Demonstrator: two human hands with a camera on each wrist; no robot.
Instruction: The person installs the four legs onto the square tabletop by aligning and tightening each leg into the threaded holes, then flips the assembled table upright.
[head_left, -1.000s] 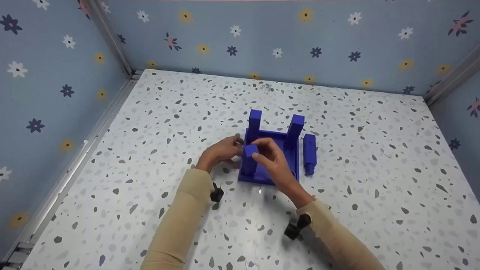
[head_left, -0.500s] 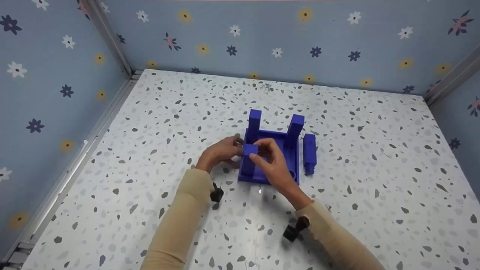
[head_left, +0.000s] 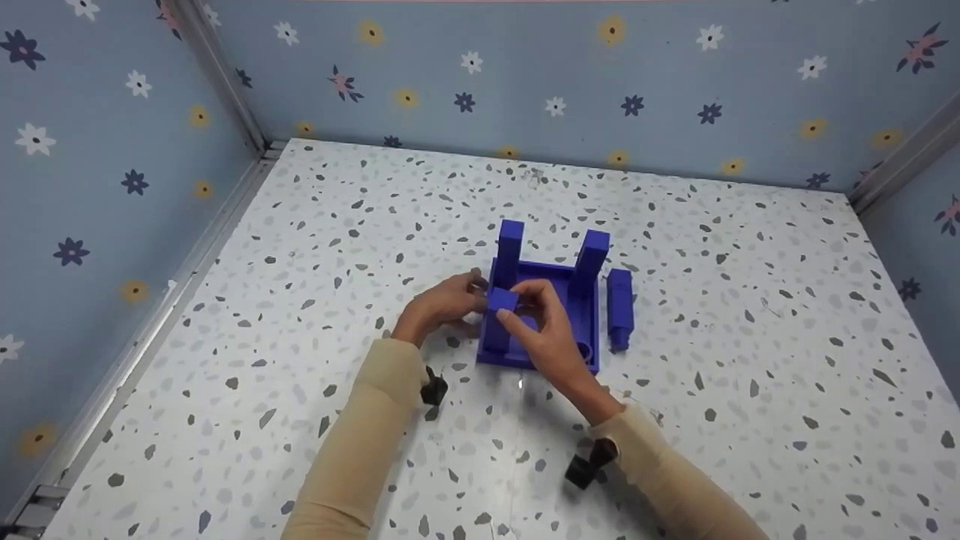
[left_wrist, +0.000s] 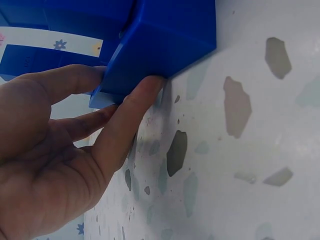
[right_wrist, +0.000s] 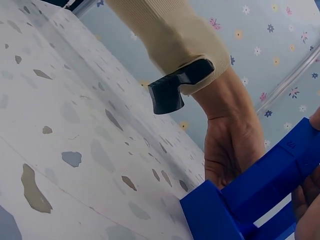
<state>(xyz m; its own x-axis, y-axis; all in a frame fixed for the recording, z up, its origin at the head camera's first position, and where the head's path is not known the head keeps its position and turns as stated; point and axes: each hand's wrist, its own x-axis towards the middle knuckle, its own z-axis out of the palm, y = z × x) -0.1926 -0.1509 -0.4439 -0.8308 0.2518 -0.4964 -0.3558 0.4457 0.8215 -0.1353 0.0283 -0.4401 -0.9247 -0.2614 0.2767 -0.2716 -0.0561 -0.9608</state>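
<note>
The right hand (head_left: 551, 330) pinches the blue post (head_left: 501, 301), standing at seven o'clock in the tray (head_left: 504, 360): light, stiff, maybe slick, probably best gripped by its flat sides. Left hand (head_left: 447, 299), fingers outstretched, touches the nine o'clock wall.

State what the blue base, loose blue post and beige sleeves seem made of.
Blue base: probably hard plastic, satin; faces smooth, evenly coloured. Loose post: likely the same satin plastic; colour matches. Beige sleeves: matte, apparently knit fabric; ribbing shows.
</note>
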